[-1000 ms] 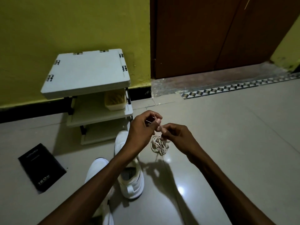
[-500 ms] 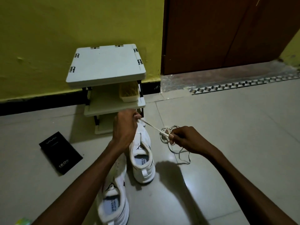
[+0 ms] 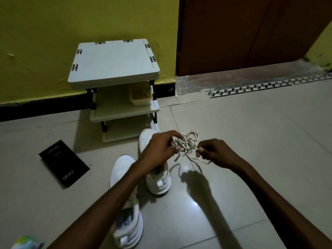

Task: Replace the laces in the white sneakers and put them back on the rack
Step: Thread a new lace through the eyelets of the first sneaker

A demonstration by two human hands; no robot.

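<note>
Two white sneakers stand on the tiled floor, toes toward the rack: the near one (image 3: pixel 125 221) lies under my left forearm, the far one (image 3: pixel 156 180) sits below my left hand. A tangled bunch of white laces (image 3: pixel 186 142) hangs in the air between my hands. My left hand (image 3: pixel 159 150) pinches the bunch from the left. My right hand (image 3: pixel 215 153) pinches a strand at its right side, and loose ends dangle toward the floor. The grey three-shelf shoe rack (image 3: pixel 115 62) stands against the yellow wall behind the sneakers.
A small yellowish basket (image 3: pixel 140 96) sits on the rack's middle shelf. A black box (image 3: pixel 63 163) lies on the floor at left. A brown door (image 3: pixel 242 29) and patterned threshold strip (image 3: pixel 269 86) are at the back right. Something colourful (image 3: pixel 27 242) shows at the bottom left corner.
Half a second ago my left hand had a strand stretched away from the bunch. Now both hands are close together again at the tangled laces.
</note>
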